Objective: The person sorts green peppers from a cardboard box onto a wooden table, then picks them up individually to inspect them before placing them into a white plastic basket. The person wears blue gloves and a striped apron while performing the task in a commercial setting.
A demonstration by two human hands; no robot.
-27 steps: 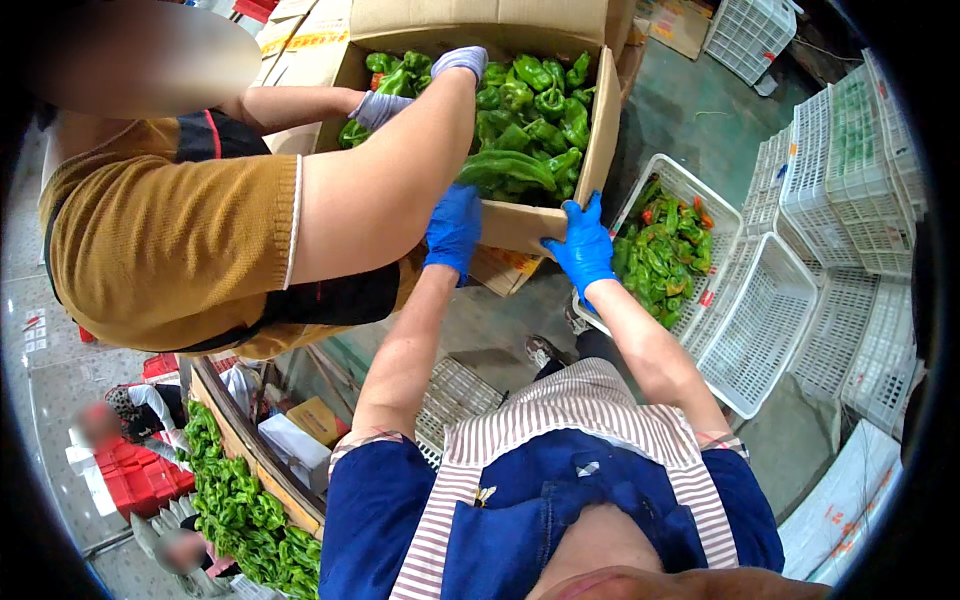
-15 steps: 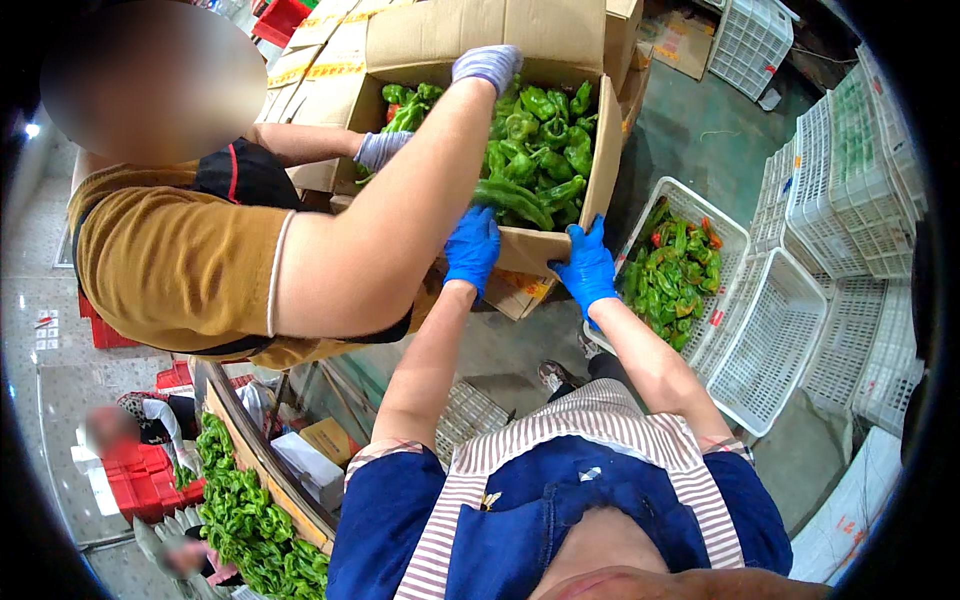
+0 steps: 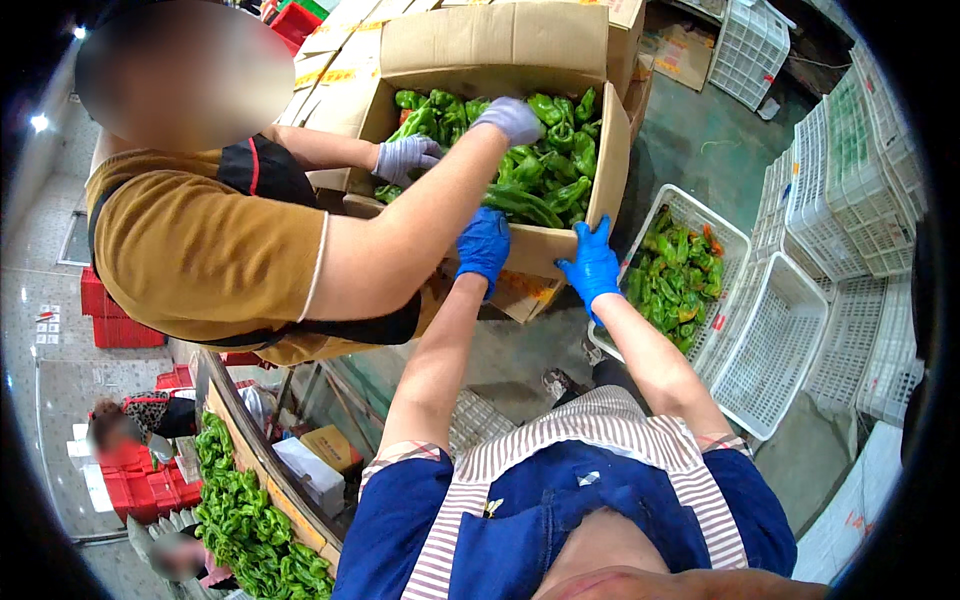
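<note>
A cardboard box [image 3: 493, 45] with raised flaps is filled with green peppers [image 3: 545, 175]. My left hand [image 3: 484, 243], in a blue glove, grips its near wall, fingers curled at the rim beside a long pepper. At the near right corner my right hand [image 3: 592, 262], also blue-gloved, clasps the cardboard, thumb on the front and fingers along the side. A co-worker in a brown shirt leans in from the left. One light-gloved hand [image 3: 512, 121] of theirs hovers blurred over the peppers; the other [image 3: 408, 158] is at the left side of the box.
Right of the box, a white crate [image 3: 735, 245] holds green and reddish peppers. An empty white crate [image 3: 770, 345] and stacked crates [image 3: 850, 180] stand beyond. Lower left, a wooden-edged table [image 3: 270, 475] carries a heap of peppers. More people and red crates [image 3: 135, 485] are farther left.
The co-worker's raised hand has come down toward the peppers, and their other hand has shifted right. My hands keep their hold on the box, with little movement.
</note>
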